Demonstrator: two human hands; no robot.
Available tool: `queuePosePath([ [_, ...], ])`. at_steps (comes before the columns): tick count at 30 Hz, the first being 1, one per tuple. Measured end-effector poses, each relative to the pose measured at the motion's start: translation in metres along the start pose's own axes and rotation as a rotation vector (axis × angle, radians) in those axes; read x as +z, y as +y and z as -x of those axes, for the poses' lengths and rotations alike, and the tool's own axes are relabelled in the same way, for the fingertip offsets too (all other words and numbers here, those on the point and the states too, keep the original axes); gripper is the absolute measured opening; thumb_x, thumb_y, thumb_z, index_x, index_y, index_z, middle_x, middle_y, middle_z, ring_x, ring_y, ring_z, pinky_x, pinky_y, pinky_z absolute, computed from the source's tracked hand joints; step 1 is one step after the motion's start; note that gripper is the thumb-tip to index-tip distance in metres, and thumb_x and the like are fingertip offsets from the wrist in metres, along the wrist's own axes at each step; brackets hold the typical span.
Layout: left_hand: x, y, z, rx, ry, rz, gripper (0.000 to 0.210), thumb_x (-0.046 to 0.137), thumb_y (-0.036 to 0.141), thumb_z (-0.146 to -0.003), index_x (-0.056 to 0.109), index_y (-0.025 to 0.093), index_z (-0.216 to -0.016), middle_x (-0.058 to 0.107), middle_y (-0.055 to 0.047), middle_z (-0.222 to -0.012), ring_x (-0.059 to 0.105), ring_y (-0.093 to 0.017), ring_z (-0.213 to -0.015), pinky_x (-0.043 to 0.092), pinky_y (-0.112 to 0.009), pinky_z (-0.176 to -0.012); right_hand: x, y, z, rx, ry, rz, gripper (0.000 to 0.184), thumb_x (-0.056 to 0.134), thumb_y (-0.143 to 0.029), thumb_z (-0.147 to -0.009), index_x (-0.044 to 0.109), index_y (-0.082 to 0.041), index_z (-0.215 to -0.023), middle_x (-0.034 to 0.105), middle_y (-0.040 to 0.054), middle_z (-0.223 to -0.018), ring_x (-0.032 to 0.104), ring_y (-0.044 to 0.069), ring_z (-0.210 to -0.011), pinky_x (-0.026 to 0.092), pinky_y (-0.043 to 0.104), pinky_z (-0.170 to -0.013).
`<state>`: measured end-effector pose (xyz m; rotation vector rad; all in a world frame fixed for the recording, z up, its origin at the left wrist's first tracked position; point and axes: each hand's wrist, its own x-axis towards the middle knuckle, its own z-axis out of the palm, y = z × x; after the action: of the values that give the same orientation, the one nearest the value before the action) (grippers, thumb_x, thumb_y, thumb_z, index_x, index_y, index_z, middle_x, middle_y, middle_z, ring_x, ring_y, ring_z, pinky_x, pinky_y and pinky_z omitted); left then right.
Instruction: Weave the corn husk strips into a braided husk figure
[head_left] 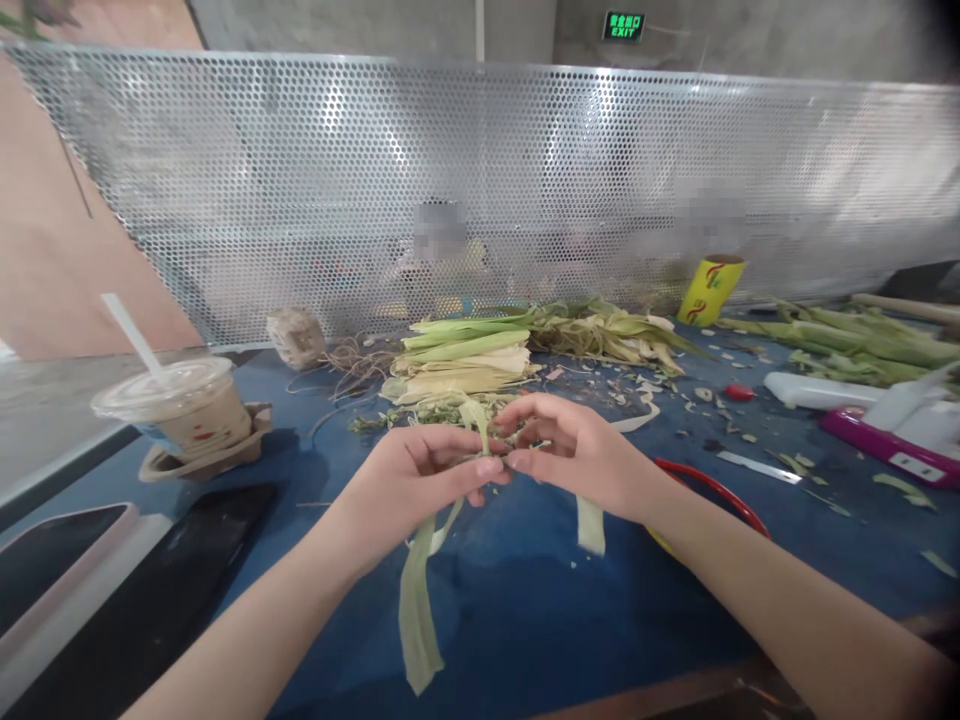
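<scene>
In the middle of the head view, my left hand (427,470) pinches a pale green strip of corn husk (420,620) between thumb and fingers. One long end of it hangs down under that hand. My right hand (577,455) is closed beside it, its thumb and curled fingertips at the same husk. Below my right palm dangles another husk end (591,528); how it joins the rest is hidden by the fingers. Just beyond the hands lies a stack of flat corn husks (465,360), with small dried green bits (442,412) in front of it.
A lidded drink cup (202,405) stands in a cardboard holder at left, near phones (60,550). Behind are twine (360,365), a yellow can (711,290) and a perforated metal screen (300,180). At right lie a knife blade (761,467), red-handled scissors (720,490) and a purple-and-white glue gun (892,445).
</scene>
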<state>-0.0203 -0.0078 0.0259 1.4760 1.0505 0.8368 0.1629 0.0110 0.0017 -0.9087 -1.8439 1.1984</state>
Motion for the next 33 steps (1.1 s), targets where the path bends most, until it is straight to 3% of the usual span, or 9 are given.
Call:
queuePosePath([
  [4,0.0,-0.001,-0.002,-0.007,0.018,-0.009,0.008,0.068,0.022,-0.065,0.065,0.015,-0.068,0.067,0.001,-0.062,0.053,-0.007,-0.05,0.044,-0.018,-0.051,-0.003,-0.002,0.002,0.002,-0.029,0.067,0.015,0.061,-0.03,-0.073,0.058,-0.016,-0.071,0.055,-0.0017,-0.058,0.049,0.008,-0.051,0.039,0.02,-0.047],
  [9,-0.002,0.001,0.0,0.012,-0.005,-0.143,0.012,0.062,0.024,-0.071,0.066,0.015,-0.063,0.066,0.001,-0.06,0.052,-0.007,-0.051,0.042,-0.016,-0.051,-0.008,-0.007,0.003,-0.035,0.0,0.165,0.017,0.06,-0.031,-0.074,0.057,-0.017,-0.066,0.053,-0.0026,-0.055,0.047,0.007,-0.049,0.037,0.019,-0.046],
  [14,-0.006,0.001,0.0,-0.062,-0.136,-0.127,0.014,0.058,0.026,-0.077,0.065,0.014,-0.075,0.068,-0.003,-0.071,0.057,-0.01,-0.061,0.041,-0.018,-0.05,-0.015,-0.008,0.002,-0.093,-0.047,0.302,0.015,0.054,-0.031,-0.079,0.06,-0.019,-0.071,0.061,0.0005,-0.069,0.056,0.011,-0.063,0.044,0.022,-0.058],
  [16,-0.006,0.001,0.001,-0.053,-0.225,-0.02,0.013,0.056,0.021,-0.078,0.057,0.016,-0.091,0.068,-0.004,-0.078,0.06,-0.012,-0.069,0.043,-0.019,-0.054,-0.015,-0.007,0.002,-0.162,-0.052,0.349,0.014,0.055,-0.031,-0.078,0.062,-0.02,-0.085,0.063,0.0022,-0.086,0.058,0.013,-0.078,0.045,0.024,-0.069],
  [18,-0.005,0.001,0.002,-0.03,-0.257,0.065,0.026,0.053,0.017,-0.08,0.043,0.018,-0.105,0.069,-0.003,-0.078,0.06,-0.011,-0.067,0.045,-0.02,-0.055,-0.013,-0.007,0.002,-0.24,-0.067,0.358,0.021,0.058,-0.031,-0.077,0.061,-0.02,-0.095,0.062,0.0031,-0.096,0.056,0.014,-0.087,0.044,0.026,-0.077],
  [21,-0.002,0.001,0.003,-0.031,-0.254,0.09,0.035,0.05,0.015,-0.083,0.029,0.018,-0.111,0.07,-0.005,-0.076,0.059,-0.01,-0.057,0.047,-0.023,-0.058,-0.005,-0.005,0.001,-0.309,-0.068,0.321,0.019,0.06,-0.029,-0.076,0.062,-0.018,-0.092,0.061,0.0033,-0.089,0.056,0.014,-0.086,0.044,0.026,-0.078],
  [26,0.001,-0.001,0.001,-0.052,-0.176,0.046,0.053,0.052,0.014,-0.081,0.018,0.016,-0.121,0.07,-0.004,-0.073,0.064,-0.014,-0.06,0.051,-0.026,-0.056,0.004,-0.002,0.0,-0.347,0.03,0.309,0.007,0.06,-0.025,-0.075,0.064,-0.019,-0.075,0.059,0.0028,-0.078,0.055,0.014,-0.077,0.045,0.026,-0.07],
  [30,-0.001,0.001,0.001,-0.038,-0.064,-0.042,0.063,0.054,0.015,-0.078,0.015,0.019,-0.128,0.069,0.003,-0.066,0.063,-0.011,-0.053,0.051,-0.024,-0.058,0.005,0.0,0.0,-0.333,0.166,0.277,0.004,0.058,-0.02,-0.073,0.059,-0.018,-0.07,0.059,0.0031,-0.08,0.055,0.013,-0.073,0.044,0.024,-0.064],
  [33,-0.003,0.005,0.004,-0.032,-0.023,-0.111,0.068,0.055,0.018,-0.077,0.015,0.021,-0.132,0.069,0.003,-0.065,0.065,-0.012,-0.055,0.05,-0.025,-0.06,0.005,0.001,0.001,-0.306,0.201,0.262,0.008,0.057,-0.019,-0.073,0.054,-0.018,-0.065,0.058,0.0021,-0.075,0.053,0.012,-0.067,0.043,0.024,-0.061],
])
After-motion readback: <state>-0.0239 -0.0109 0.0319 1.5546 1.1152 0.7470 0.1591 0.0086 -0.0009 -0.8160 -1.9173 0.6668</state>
